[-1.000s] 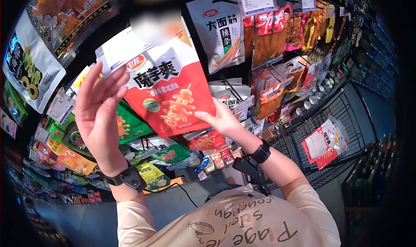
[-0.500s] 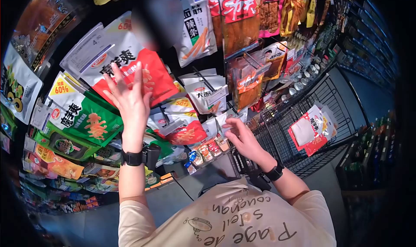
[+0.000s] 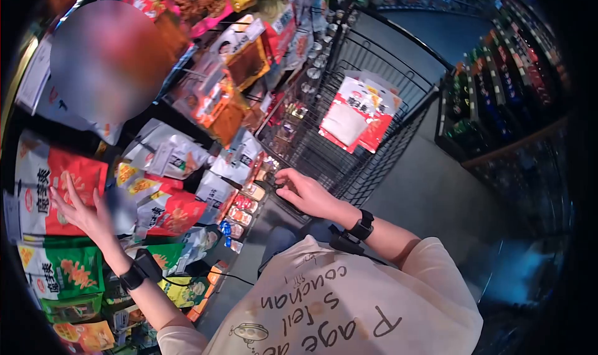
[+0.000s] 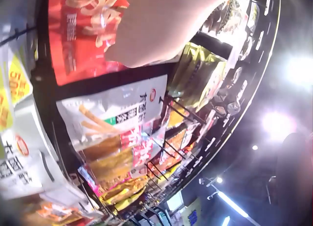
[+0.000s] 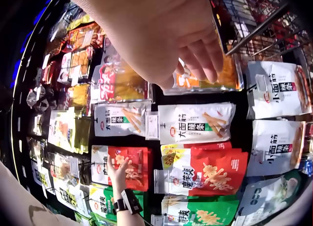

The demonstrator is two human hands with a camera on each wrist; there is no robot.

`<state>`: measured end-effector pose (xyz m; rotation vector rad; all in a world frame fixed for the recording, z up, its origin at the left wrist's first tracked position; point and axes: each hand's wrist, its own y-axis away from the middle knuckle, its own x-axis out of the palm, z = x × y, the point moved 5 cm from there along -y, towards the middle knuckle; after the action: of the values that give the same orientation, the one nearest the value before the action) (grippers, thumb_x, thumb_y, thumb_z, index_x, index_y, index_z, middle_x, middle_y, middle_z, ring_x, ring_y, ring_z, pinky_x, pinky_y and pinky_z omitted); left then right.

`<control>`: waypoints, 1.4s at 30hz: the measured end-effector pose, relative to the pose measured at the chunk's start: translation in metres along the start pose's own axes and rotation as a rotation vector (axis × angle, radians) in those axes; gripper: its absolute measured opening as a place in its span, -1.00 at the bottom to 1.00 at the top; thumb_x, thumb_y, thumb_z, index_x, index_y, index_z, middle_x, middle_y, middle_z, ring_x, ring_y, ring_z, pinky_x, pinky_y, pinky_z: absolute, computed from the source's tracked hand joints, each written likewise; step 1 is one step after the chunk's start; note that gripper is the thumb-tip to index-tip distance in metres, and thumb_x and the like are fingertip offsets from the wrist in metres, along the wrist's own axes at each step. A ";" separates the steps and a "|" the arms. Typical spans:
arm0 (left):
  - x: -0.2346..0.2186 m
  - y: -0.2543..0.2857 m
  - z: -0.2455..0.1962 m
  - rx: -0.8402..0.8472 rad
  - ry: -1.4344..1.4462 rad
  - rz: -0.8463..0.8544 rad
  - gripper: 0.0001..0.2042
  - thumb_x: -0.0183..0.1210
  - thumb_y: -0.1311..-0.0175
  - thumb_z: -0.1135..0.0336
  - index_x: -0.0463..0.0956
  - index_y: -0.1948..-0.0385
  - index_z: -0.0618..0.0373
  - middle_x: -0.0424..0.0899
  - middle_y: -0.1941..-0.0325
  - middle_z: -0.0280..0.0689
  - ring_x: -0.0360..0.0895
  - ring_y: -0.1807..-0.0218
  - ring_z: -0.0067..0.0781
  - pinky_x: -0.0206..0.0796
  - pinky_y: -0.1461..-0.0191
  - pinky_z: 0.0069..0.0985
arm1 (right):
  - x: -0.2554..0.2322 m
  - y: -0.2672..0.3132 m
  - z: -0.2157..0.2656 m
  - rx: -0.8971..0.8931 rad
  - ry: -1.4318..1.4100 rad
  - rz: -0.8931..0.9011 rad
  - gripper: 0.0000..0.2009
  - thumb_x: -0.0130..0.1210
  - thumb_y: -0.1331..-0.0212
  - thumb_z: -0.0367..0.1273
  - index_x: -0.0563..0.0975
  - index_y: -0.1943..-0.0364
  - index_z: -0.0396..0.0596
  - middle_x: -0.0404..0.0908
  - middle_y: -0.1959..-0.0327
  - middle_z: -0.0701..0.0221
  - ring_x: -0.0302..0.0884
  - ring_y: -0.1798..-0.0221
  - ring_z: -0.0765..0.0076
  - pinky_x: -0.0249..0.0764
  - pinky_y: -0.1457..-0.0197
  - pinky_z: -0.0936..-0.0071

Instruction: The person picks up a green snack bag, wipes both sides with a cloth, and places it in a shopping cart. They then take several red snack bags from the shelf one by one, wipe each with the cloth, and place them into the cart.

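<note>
In the head view the left hand (image 3: 84,216) lies with spread fingers against a red and white snack bag (image 3: 75,174) hanging on the rack. The left wrist view has that hand (image 4: 161,25) over the lower part of the red bag (image 4: 78,45); its fingertips are out of sight there. The right hand (image 3: 305,195) hangs in the air by the cart's near end, fingers loosely bent and holding nothing. From the right wrist the hand (image 5: 166,40) appears large, with the left hand (image 5: 117,174) on the red bag (image 5: 134,162) farther off.
A wire shopping cart (image 3: 405,130) at centre right holds red and white bags (image 3: 349,115). Green bags (image 3: 78,271) hang below the red one. Small packs (image 3: 240,215) line the rack's edge, and a shelf of bottles (image 3: 492,99) stands at the right.
The head view has swung toward the cart. A second ago both hands were at the red bag; the right has let go and moved away from the rack, while the left stays against the bag.
</note>
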<state>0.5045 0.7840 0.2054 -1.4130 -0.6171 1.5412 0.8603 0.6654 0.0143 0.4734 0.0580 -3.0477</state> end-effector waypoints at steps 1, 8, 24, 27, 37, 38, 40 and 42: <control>-0.002 0.001 -0.028 0.036 0.109 0.014 -0.45 0.17 -0.08 0.36 0.26 -0.18 -0.01 0.05 -0.34 -0.02 -0.02 -0.35 0.04 -0.22 -0.35 -0.11 | -0.011 0.007 -0.010 0.011 0.030 -0.028 -0.69 0.02 -0.16 -0.30 0.32 0.08 -0.15 0.50 0.22 0.21 0.52 0.22 0.24 0.42 0.16 0.37; 0.017 0.078 -0.249 -0.058 0.798 0.515 -0.60 0.11 -0.01 0.45 0.37 0.02 0.14 0.12 -0.30 -0.02 -0.02 -0.34 0.04 -0.22 -0.36 -0.14 | -0.108 0.053 -0.069 0.122 0.156 -0.098 -0.77 0.04 -0.11 -0.36 0.41 0.17 -0.17 0.51 0.27 0.20 0.54 0.23 0.20 0.44 0.17 0.35; 0.009 0.182 -0.410 0.100 1.227 1.091 -0.59 0.22 0.01 0.38 0.40 0.03 0.04 0.33 -0.15 -0.10 0.15 -0.27 0.06 0.09 -0.26 -0.16 | -0.283 0.001 -0.209 0.456 0.617 -0.074 -0.59 0.06 -0.03 -0.28 0.43 0.08 -0.29 0.55 0.17 0.05 0.53 0.13 0.04 0.44 0.03 0.35; 0.018 0.175 -0.398 0.057 1.305 1.064 -0.58 0.21 0.00 0.42 0.38 0.02 0.05 0.36 -0.11 -0.11 0.24 -0.20 0.03 0.15 -0.21 -0.19 | -0.280 -0.026 -0.231 0.545 0.804 -0.010 -0.50 0.10 0.02 -0.18 0.42 0.09 -0.35 0.52 0.17 -0.06 0.49 0.07 -0.05 0.40 -0.01 0.24; 0.010 0.112 -0.396 -0.438 1.275 1.083 -0.65 0.15 -0.03 0.53 0.44 0.08 0.09 0.40 -0.12 -0.18 0.36 -0.13 -0.15 0.20 -0.17 -0.36 | -0.256 -0.077 -0.318 0.840 0.898 0.025 -0.41 0.13 0.11 -0.15 0.35 -0.01 -0.25 0.47 0.01 0.06 0.49 0.01 -0.02 0.40 -0.06 0.23; 0.007 0.107 -0.401 -0.469 1.247 1.078 -0.65 0.15 -0.03 0.53 0.44 0.08 0.09 0.40 -0.12 -0.18 0.36 -0.13 -0.15 0.20 -0.17 -0.36 | -0.257 -0.081 -0.333 0.867 0.894 0.071 -0.41 0.14 0.12 -0.16 0.35 -0.01 -0.25 0.51 0.05 0.09 0.51 0.04 -0.01 0.42 -0.03 0.24; 0.004 0.094 -0.414 -0.554 1.259 1.024 -0.69 0.14 -0.05 0.48 0.45 0.10 0.16 0.40 -0.12 -0.19 0.36 -0.12 -0.13 0.22 -0.16 -0.35 | -0.256 -0.090 -0.341 0.785 0.887 0.193 -0.44 0.16 0.14 -0.15 0.41 0.05 -0.25 0.57 0.15 0.11 0.55 0.10 0.04 0.45 0.03 0.28; 0.006 0.088 -0.430 -0.601 1.278 1.030 -0.67 0.14 -0.06 0.48 0.42 0.07 0.16 0.40 -0.11 -0.17 0.34 -0.14 -0.12 0.20 -0.17 -0.36 | -0.246 -0.093 -0.330 0.621 0.573 0.383 -0.46 0.15 0.17 -0.12 0.48 0.14 -0.27 0.59 0.21 0.10 0.57 0.17 0.09 0.46 0.09 0.31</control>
<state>0.8892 0.6564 0.0358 -2.9973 0.6044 0.6984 1.1885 0.7862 -0.2222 1.2087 -0.8574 -2.4079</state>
